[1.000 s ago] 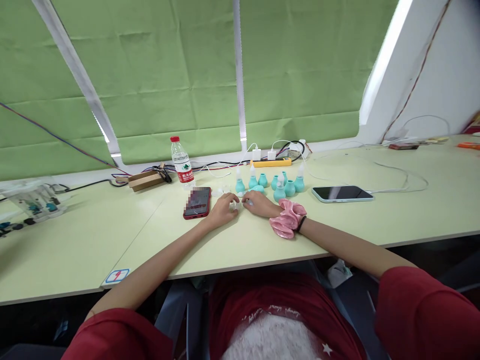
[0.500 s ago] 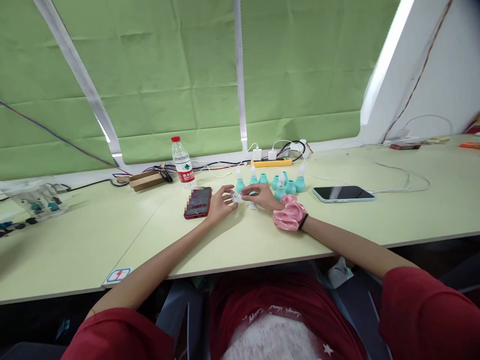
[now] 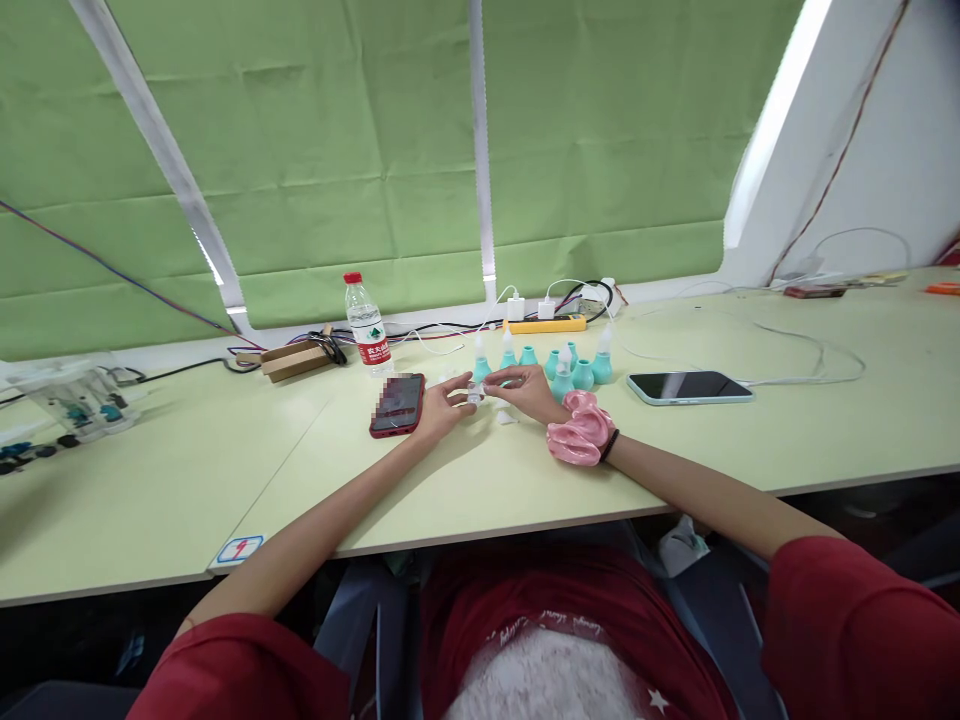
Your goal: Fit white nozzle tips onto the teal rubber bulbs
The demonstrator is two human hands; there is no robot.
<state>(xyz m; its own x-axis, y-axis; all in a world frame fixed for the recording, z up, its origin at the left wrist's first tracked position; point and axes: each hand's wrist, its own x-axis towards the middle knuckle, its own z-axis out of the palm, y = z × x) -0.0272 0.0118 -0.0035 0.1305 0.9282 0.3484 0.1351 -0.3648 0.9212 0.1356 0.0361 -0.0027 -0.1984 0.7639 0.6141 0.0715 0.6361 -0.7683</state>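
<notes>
Between my hands is a small clear plastic piece [image 3: 475, 393], too small to tell its exact kind. My left hand [image 3: 445, 408] grips it from the left, thumb and fingers closed around its side. From the right, my right hand [image 3: 529, 391] pinches at its upper end; whether those fingertips hold a separate part is hidden. Just behind my hands stand several turquoise rubber bulbs [image 3: 562, 386], some topped with clear nozzles [image 3: 604, 340]. A small white piece [image 3: 506, 417] lies on the table below my right hand.
To the left lies a red-cased phone [image 3: 398, 405], with a water bottle [image 3: 367, 325] behind it. Another phone [image 3: 690, 387] rests at right. Along the wall are a yellow power strip [image 3: 546, 325], cables and a cardboard box [image 3: 295, 361]. A clear plastic container [image 3: 79, 400] stands far left.
The clear piece has turned more upright between my fingers. My hands stay in nearly the same place, with slight finger shifts.
</notes>
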